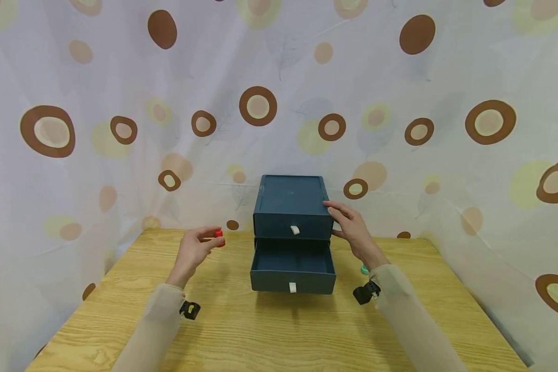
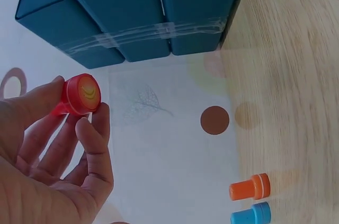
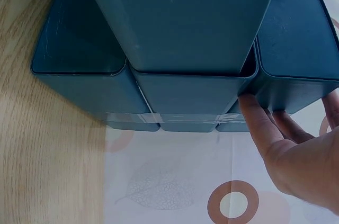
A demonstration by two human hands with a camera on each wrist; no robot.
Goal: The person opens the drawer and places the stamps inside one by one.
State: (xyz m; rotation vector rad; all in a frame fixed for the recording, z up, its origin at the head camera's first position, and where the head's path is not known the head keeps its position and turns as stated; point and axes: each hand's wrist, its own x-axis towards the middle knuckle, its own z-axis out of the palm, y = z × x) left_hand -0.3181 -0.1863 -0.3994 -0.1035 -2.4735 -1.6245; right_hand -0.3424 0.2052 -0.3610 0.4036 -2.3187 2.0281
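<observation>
My left hand [image 1: 196, 251] pinches a small red stamp [image 2: 80, 95] between thumb and fingers, raised to the left of a dark blue drawer cabinet [image 1: 290, 195]. A yellow curved mark shows on the stamp's round end in the left wrist view. My right hand [image 1: 353, 230] touches the cabinet's right side near the top, its fingers mostly straight and a fingertip at the top edge. Below the closed top drawer, the middle drawer [image 1: 293, 281] is pulled out, with a white tab on its front. The lowest tier is hidden beneath it in the head view.
An orange stamp [image 2: 249, 187] and a blue stamp [image 2: 251, 214] lie side by side on the wooden table [image 1: 297, 336]. A small green object [image 1: 365, 269] sits by my right wrist. Behind the table hangs a white curtain [image 1: 279, 62] with brown spots.
</observation>
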